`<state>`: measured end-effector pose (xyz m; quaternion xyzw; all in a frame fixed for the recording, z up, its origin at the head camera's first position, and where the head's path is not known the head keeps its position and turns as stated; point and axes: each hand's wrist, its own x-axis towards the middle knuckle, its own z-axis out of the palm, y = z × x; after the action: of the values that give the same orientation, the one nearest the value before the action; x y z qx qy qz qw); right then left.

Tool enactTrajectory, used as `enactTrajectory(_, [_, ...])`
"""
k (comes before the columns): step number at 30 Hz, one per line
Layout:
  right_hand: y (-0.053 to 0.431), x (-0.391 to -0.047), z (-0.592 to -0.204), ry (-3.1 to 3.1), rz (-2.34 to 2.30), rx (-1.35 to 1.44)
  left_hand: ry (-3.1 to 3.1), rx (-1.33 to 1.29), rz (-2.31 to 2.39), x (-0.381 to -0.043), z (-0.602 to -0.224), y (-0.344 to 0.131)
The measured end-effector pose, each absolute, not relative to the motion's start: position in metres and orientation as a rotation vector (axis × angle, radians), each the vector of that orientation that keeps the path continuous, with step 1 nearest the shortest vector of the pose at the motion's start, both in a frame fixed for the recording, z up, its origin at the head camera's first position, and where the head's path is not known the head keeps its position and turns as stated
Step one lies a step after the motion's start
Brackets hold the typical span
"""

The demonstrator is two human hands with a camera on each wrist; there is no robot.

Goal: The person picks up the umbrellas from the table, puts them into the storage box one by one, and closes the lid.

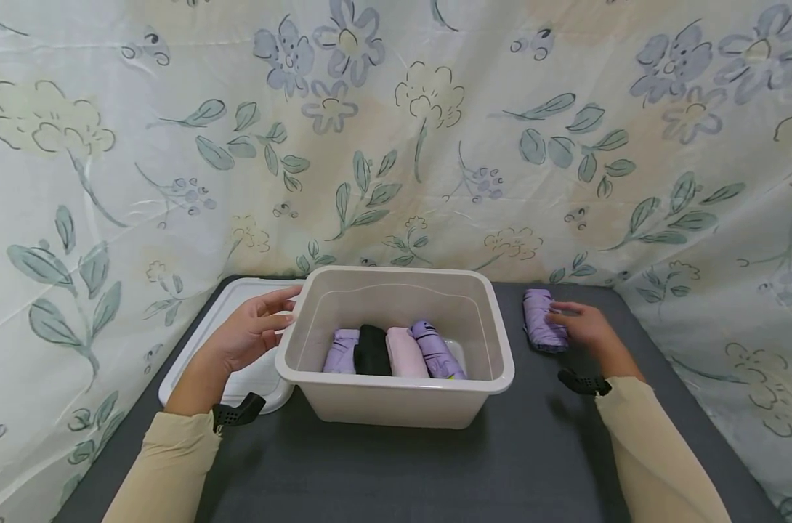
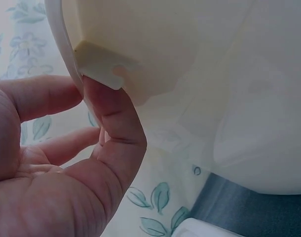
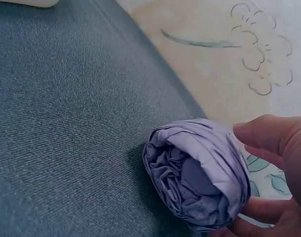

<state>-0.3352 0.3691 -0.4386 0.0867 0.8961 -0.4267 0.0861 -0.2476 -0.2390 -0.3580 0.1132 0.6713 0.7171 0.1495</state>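
A floral sheet [image 1: 402, 145] hangs beyond the left grip [image 1: 259, 330] and the right grip [image 1: 588, 327], with a dark grey counter [image 1: 396, 472] beneath both. Between them stands a beige bin [image 1: 396, 407], its rim against the left grip's bent fingers; I cannot tell whether they pinch it. A white lid [image 1: 259, 378] lies below the left grip. The right grip is fairly wide, fingers at the side of a lavender roll [image 1: 543, 319] lying on the counter just to its left. Inside the bin, rightward from the left grip, sit a lilac roll [image 1: 341, 352], a black roll [image 1: 373, 352], a pink roll [image 1: 405, 354] and a slanted purple roll [image 1: 438, 352].
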Motion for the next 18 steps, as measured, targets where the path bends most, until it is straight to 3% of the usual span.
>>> enactTrajectory(18, [0.364,-0.348,-0.437,2.586,-1.277,0.286,1.97,0.309,2.028,-0.25,-0.359,-0.24])
